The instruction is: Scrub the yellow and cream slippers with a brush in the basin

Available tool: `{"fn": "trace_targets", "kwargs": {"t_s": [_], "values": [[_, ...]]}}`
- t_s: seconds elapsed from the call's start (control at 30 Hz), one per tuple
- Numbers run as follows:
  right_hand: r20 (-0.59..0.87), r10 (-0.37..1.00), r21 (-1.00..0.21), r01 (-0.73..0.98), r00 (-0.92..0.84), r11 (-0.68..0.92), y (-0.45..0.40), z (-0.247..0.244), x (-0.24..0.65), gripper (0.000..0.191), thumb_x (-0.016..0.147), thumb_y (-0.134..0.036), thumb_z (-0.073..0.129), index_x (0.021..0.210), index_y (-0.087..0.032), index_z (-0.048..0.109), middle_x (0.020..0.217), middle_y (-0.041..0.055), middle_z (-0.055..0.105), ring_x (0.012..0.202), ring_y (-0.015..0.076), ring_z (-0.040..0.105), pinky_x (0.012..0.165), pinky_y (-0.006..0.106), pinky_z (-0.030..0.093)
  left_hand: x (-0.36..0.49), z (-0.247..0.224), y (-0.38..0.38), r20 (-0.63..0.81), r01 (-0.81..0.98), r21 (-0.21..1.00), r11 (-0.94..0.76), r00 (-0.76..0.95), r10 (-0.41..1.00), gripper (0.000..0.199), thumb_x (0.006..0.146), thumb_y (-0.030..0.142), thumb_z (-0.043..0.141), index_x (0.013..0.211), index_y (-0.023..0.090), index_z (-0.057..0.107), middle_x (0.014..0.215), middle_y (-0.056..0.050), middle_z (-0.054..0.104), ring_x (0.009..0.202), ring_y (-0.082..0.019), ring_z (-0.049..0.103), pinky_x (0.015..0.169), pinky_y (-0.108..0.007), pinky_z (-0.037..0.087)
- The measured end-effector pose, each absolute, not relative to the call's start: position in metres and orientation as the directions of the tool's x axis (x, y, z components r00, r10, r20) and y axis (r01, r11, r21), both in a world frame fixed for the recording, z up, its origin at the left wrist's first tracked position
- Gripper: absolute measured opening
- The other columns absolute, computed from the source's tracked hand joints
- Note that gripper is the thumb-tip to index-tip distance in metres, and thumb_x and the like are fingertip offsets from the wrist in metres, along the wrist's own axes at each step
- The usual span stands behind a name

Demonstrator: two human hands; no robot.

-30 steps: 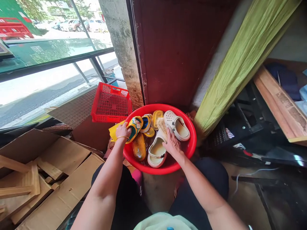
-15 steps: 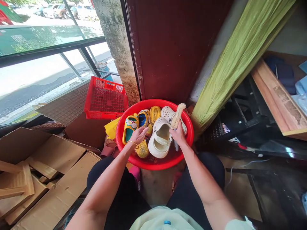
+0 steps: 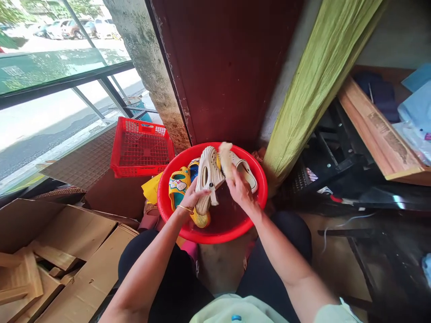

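Note:
My left hand is closed on a cream clog, which is turned on its side over a red basin. A scrub brush with pale bristles is gripped in my right hand, just right of the clog; it is blurred by motion. Behind that hand, another cream clog leans in the basin's right side. Yellow clogs with a cartoon decoration lie at the left, partly hidden by the held clog. Dark water shows at the basin's bottom.
A red plastic crate stands behind the basin at left. Cardboard boxes with wood pieces lie at lower left. A dark red door and a green curtain are behind. At right is a wooden drawer.
My left hand has taken hold of the cream clog, which has been lifted and turned on its side. The brush has moved left, close to the clog. The view has shifted slightly right.

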State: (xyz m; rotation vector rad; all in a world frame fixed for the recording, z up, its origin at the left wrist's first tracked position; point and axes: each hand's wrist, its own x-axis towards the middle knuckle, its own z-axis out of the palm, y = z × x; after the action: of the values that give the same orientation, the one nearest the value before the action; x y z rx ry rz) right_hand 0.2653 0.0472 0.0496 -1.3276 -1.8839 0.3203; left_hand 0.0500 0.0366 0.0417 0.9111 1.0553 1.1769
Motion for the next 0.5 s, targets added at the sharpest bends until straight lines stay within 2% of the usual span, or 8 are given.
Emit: {"fn": "trace_targets", "kwargs": {"t_s": [0.07,0.13,0.2,0.3,0.37,0.47,0.5], "values": [[0.400,0.857,-0.431,0.759,-0.324,0.488,0.041,0.053,0.260,0.053,0.106,-0.031,0.043,0.159,-0.027,0.046,0.138,0.0138,0.065,0.118,0.0280,0.065,0.100,0.039,0.056,0.051,0.043,0.037,-0.165,-0.153,0.973,0.171,0.047,0.985,0.088,0.058,0.028,0.088,0.140,0.016,0.060,0.117,-0.008,0.076,0.109,-0.031,0.069,0.098,-0.042,0.054],[0.300,0.867,-0.305,0.821,-0.398,0.483,0.042,0.057,0.261,0.054,0.107,-0.026,0.040,0.159,-0.037,0.044,0.136,0.0111,0.064,0.113,0.0276,0.066,0.092,0.038,0.058,0.050,0.044,0.034,-0.180,-0.074,0.980,0.185,0.076,0.981,0.087,0.057,0.029,0.088,0.139,0.014,0.062,0.116,-0.010,0.076,0.109,-0.033,0.069,0.098,-0.044,0.055],[0.246,0.921,-0.275,0.889,-0.302,0.365,0.050,0.062,0.268,0.055,0.107,-0.023,0.037,0.160,-0.040,0.043,0.139,0.0115,0.061,0.110,0.0278,0.066,0.088,0.038,0.058,0.049,0.045,0.028,-0.159,-0.025,0.986,0.162,0.102,0.982,0.091,0.057,0.028,0.087,0.143,0.016,0.059,0.122,-0.010,0.074,0.113,-0.034,0.068,0.099,-0.045,0.054],[0.217,0.970,-0.349,0.919,-0.109,0.181,0.055,0.065,0.274,0.053,0.108,-0.027,0.037,0.160,-0.034,0.044,0.138,0.0142,0.058,0.106,0.0278,0.066,0.085,0.037,0.058,0.048,0.043,0.023,-0.112,0.062,0.992,0.106,0.091,0.990,0.094,0.055,0.024,0.087,0.144,0.020,0.059,0.129,-0.010,0.071,0.119,-0.034,0.065,0.104,-0.046,0.052],[0.213,0.962,-0.364,0.900,-0.173,0.242,0.046,0.063,0.267,0.053,0.107,-0.029,0.039,0.161,-0.033,0.044,0.135,0.0145,0.058,0.104,0.0279,0.066,0.085,0.036,0.059,0.048,0.039,0.023,-0.108,0.144,0.985,0.094,0.098,0.989,0.083,0.056,0.024,0.086,0.136,0.018,0.065,0.126,-0.010,0.073,0.118,-0.034,0.066,0.105,-0.047,0.051],[0.200,0.854,-0.296,0.801,-0.480,0.520,0.029,0.056,0.249,0.059,0.105,-0.023,0.042,0.160,-0.043,0.040,0.133,0.0117,0.060,0.109,0.0278,0.063,0.089,0.037,0.058,0.048,0.033,0.026,-0.075,0.283,0.958,0.041,0.110,0.991,0.055,0.062,0.026,0.081,0.116,0.015,0.074,0.118,-0.012,0.074,0.116,-0.035,0.065,0.107,-0.049,0.049],[0.204,0.847,-0.283,0.799,-0.490,0.530,0.027,0.054,0.247,0.062,0.104,-0.019,0.041,0.160,-0.046,0.040,0.134,0.0110,0.060,0.108,0.0276,0.063,0.089,0.037,0.058,0.046,0.032,0.027,-0.051,0.327,0.945,0.015,0.101,0.994,0.053,0.062,0.027,0.081,0.113,0.015,0.075,0.119,-0.013,0.073,0.118,-0.037,0.064,0.109,-0.051,0.047]]}}
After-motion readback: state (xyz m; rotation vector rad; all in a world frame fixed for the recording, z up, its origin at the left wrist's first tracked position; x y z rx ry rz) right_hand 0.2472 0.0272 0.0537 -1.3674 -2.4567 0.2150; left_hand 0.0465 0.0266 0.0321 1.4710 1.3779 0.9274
